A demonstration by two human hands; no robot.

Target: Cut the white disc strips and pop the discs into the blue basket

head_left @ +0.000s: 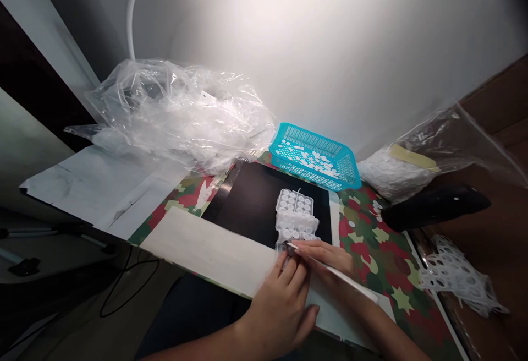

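A white moulded plastic piece (293, 220) with rows of round cap-like discs lies on the black mat, its near end partly hidden by my hands. The fingers of my left hand (282, 303) are bent and close together, holding the near edge of this piece. Just beside it, my right hand (328, 256) is closed around a long slim white tool (350, 282). The tool slants down to the right, and its dark tip touches or hovers at the near discs; I cannot tell which.
Behind the black mat (247, 201) stands a blue basket (355, 171) with loose white discs. Clear plastic bags (181, 113) pile up at the back left. To the right are a bag of white pieces (388, 176), a black object (437, 207) and white perforated scraps (457, 275).
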